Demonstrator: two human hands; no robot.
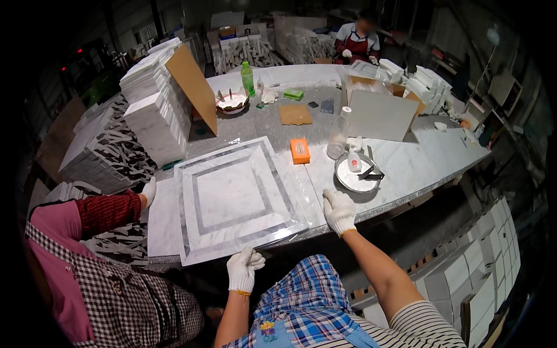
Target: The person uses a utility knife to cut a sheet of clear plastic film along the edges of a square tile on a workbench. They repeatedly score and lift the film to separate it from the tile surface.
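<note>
My left hand (244,270), in a white knit glove, is closed at the near edge of a square marble panel (229,200) with grey inlaid bands. The fingers curl inward; whatever they may hold is hidden. My right hand (339,213), gloved alike, rests open on the pale slab at the table's front edge, fingers loosely bent, holding nothing visible. Beyond it stands a metal bowl (344,184) with white material, a small white bottle (354,161) and a black-handled tool (371,173). Between panel and bowl lies an orange box (300,151).
At left, a co-worker's gloved hand (149,191) is beside the panel. Stacked marble tiles (156,124) and a leaning brown board (194,87) rise behind. A grey board (380,115), clear bottle (336,145) and green bottle (248,79) stand farther back. Another person (357,43) sits across.
</note>
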